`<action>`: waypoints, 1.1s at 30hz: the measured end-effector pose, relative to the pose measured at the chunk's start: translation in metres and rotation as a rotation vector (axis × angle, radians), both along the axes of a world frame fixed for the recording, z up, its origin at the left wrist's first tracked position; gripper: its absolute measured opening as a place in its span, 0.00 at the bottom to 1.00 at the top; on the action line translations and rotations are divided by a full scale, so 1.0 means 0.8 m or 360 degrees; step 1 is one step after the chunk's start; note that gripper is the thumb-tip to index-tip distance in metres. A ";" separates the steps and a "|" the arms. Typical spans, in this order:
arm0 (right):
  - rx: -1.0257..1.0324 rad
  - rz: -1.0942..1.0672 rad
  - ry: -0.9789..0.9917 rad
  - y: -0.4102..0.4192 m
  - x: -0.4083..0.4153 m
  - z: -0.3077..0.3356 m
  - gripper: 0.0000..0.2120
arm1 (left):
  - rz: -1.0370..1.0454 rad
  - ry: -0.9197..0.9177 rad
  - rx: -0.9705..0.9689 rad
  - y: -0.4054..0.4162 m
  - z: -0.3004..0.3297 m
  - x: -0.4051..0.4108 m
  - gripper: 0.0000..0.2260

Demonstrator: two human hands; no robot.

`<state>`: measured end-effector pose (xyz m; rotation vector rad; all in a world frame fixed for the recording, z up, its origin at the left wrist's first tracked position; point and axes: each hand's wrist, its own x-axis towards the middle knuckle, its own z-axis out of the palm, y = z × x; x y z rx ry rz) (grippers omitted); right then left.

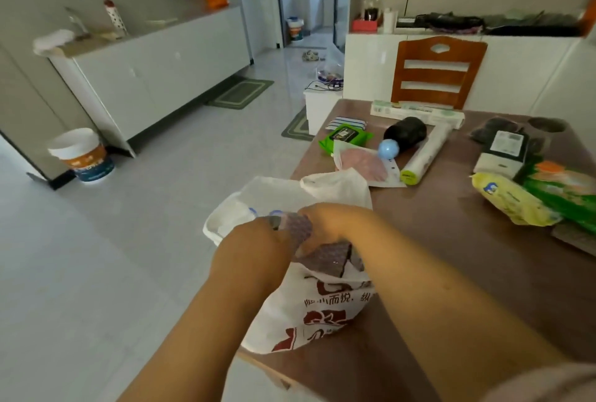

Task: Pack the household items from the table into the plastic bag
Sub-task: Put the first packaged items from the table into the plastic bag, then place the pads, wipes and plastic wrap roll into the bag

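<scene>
Both hands meet at the bag's mouth: left hand and right hand grip a dark pack, pointing down into it at the bench edge.

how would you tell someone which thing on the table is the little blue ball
Start at the wooden chair at the far end of the brown table, then come nearer to the black roll lying in front of it. The blue ball touches that roll's near-left end: the only round, pale-blue thing there.
</scene>
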<state>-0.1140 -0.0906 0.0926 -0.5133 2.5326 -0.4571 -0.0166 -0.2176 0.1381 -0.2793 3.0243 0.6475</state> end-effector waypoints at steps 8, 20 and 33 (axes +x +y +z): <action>-0.0699 -0.0952 0.1274 0.048 -0.028 -0.026 0.15 | 0.0226 0.0365 -0.0345 -0.019 -0.029 -0.026 0.20; -0.0827 -0.1738 0.0373 0.111 -0.087 -0.087 0.16 | 0.0317 0.0192 0.0222 -0.020 -0.072 -0.106 0.15; -0.0441 -0.2296 0.0762 0.315 -0.021 -0.030 0.18 | -0.0292 0.0029 0.0678 0.141 -0.042 -0.203 0.12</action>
